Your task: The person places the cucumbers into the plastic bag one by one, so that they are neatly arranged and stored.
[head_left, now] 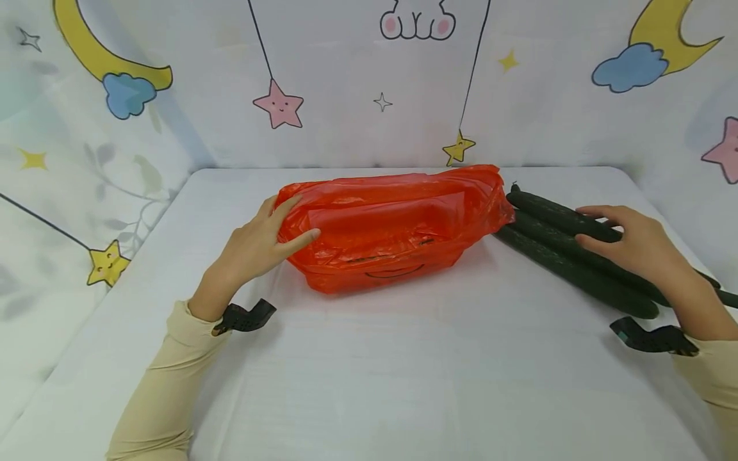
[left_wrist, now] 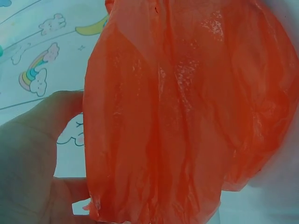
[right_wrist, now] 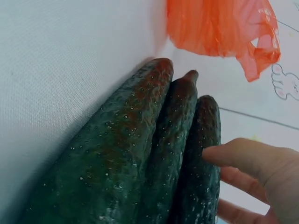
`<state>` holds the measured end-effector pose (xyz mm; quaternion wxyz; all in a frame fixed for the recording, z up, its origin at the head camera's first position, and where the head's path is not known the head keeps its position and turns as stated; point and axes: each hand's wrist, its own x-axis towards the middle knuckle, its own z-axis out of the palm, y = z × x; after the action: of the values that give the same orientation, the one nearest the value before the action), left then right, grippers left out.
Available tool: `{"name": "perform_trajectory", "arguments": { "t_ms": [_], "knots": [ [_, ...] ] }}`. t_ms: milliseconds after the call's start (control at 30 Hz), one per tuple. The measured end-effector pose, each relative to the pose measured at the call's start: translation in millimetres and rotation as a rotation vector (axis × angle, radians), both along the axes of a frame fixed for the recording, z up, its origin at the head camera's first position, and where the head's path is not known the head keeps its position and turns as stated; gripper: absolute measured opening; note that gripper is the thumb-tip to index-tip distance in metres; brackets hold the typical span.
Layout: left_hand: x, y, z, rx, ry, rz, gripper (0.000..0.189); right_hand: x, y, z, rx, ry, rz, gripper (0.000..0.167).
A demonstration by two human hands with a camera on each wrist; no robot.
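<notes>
Farthest cucumber (head_left: 552, 212) lies right of the red bag (head_left: 386, 221); my right hand (head_left: 642, 243) straddles it, whether pinching I can't tell. Left hand (head_left: 254, 243) at bag's left rim, fingers spread. I judge: grasping step; next needs firm closure.

Readable lettering or numbers — none.

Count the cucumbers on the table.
3: the near cucumber, middle cucumber and far cucumber, side by side right of the red bag; the right hand may hide more.
</notes>
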<state>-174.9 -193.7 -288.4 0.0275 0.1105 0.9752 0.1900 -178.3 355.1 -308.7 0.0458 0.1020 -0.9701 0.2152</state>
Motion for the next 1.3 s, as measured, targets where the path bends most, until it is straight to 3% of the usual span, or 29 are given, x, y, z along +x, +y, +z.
{"name": "perform_trajectory", "arguments": {
  "t_ms": [167,400,767,1300],
  "knots": [
    [-0.8,1.2,0.2,-0.024,-0.006,-0.002,0.087,0.3,6,-4.5,-0.05,0.034,-0.002,0.047],
    [0.4,1.3,1.5,-0.043,0.001,-0.003,0.088,-3.2,7,-4.9,-0.038,0.052,-0.007,0.049],
    [1.0,2.1,1.7,-0.039,0.001,-0.008,0.088,1.8,8,-6.9,-0.081,0.025,-0.112,0.048],
    [1.1,1.2,-1.0,-0.042,0.014,-0.002,0.088,-5.0,19,-18.8,-0.073,0.127,-0.138,0.047]
  ]
}}
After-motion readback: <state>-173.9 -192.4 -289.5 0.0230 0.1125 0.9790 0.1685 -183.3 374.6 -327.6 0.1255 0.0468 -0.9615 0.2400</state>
